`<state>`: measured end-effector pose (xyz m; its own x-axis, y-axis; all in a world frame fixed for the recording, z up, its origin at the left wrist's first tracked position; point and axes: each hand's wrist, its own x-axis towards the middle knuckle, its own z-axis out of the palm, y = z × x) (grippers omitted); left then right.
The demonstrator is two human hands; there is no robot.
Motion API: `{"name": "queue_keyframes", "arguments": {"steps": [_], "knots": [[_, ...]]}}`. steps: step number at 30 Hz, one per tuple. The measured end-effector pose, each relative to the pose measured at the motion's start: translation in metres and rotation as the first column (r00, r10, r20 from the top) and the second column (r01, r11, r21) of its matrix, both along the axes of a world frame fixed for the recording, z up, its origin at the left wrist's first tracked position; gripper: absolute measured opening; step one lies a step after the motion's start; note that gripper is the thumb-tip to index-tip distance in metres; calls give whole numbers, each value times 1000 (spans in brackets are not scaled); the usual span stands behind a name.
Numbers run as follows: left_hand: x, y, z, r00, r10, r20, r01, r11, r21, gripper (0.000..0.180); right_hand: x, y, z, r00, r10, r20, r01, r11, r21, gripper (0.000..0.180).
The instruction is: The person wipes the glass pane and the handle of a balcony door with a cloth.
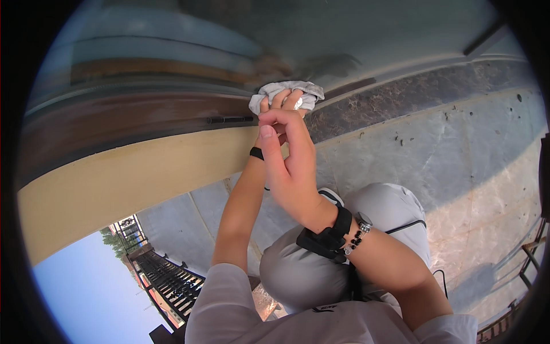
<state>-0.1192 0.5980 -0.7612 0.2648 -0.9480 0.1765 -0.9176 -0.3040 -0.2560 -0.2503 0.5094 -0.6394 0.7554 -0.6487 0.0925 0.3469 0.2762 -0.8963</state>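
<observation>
A crumpled pale grey cloth [312, 92] is pressed against the lower edge of a dark glass pane [401, 34]. Bare fingers lie over the cloth; they appear to belong to my left hand [279, 101], whose wrist wears a thin black band. Nearer to me, my right hand [295, 163] overlaps and partly hides the left. Its index finger is bent and its thumb stands a little apart from it; the other right fingers are hidden, so what they hold cannot be made out. A black strapped device [326, 238] and a beaded bracelet [356, 236] circle my right wrist.
A brown frame [137, 123] and a dark stone sill [412, 103] run below the glass. Under them are a cream ledge [126, 172] and grey tiles [401, 152]. My bent knees [384, 206] are close below my hands. A black railing [166, 281] stands at lower left.
</observation>
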Motion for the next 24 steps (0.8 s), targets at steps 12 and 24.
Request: {"name": "queue_keyframes", "arguments": {"steps": [12,24], "knots": [[38,-47,172,844,237,481,251,618,-745,29,-3,-5,13,991,-104,81,108,994,-37,17],[26,-3,-79,986,-30,162,25,999,31,16,-22,-13,23,994,78,79,-70,993,-97,15]]}}
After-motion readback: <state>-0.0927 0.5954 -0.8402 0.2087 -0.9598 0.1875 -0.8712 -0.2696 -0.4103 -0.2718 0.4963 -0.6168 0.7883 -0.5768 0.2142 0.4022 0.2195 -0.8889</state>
